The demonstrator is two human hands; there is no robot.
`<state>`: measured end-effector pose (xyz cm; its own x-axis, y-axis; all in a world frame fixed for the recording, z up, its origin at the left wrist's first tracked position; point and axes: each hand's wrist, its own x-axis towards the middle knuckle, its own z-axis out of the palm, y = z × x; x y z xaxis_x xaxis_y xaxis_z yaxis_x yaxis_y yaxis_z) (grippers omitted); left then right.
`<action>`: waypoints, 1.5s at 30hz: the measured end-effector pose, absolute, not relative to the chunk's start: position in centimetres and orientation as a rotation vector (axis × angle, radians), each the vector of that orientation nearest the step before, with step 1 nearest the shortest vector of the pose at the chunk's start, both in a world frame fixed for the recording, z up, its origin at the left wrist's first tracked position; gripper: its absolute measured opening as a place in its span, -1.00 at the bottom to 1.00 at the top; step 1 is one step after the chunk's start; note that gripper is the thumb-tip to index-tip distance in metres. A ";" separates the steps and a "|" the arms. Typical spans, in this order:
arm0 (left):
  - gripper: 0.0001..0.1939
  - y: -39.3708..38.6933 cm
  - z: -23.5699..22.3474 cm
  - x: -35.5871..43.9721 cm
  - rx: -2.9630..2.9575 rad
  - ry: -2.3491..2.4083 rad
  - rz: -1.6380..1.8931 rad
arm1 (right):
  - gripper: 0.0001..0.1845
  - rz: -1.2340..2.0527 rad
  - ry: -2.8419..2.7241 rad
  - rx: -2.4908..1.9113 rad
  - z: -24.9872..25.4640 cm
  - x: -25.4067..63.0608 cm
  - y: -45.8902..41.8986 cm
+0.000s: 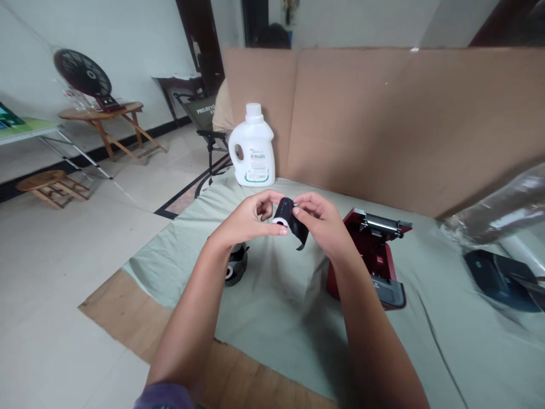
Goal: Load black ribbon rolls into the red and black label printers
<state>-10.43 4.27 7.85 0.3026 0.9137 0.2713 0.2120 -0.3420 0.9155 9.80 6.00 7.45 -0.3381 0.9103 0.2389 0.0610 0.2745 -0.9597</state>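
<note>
A small roll of black ribbon with a white core is held up in front of me, above the cloth. My left hand is closed on its left end, thumb below by the core and fingers above. My right hand pinches the right side, where a loose black flap hangs down below the fingers. Beyond my right forearm stands a red printer-like machine with its lid raised, partly hidden by the arm. Beside my left wrist lies another black roll with a pale core, also partly covered.
A white jug stands at the back of the green cloth, before a tall cardboard panel. At right lie a dark object and clear plastic wrap. A person sits behind the panel's left edge. A fan stands far left.
</note>
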 end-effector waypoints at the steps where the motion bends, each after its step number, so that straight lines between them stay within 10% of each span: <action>1: -0.33 4.5 7.6 -10.4 1.730 0.997 1.098 | -0.81 1.195 -1.632 -0.905 7.5 9.8 6.0; 28: -0.20 6.1 3.9 -9.5 1.219 0.725 1.152 | -0.70 0.327 -2.123 -0.779 6.3 9.7 5.9; 45: -0.78 4.0 8.8 -12.5 2.195 1.421 1.005 | -0.46 0.366 -1.994 -1.003 3.9 7.1 5.5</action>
<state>-12.54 3.98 8.83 0.2500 0.8919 0.3769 0.6520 -0.4429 0.6154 7.13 5.47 3.91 -0.3152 0.7648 0.5619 0.5153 0.6351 -0.5754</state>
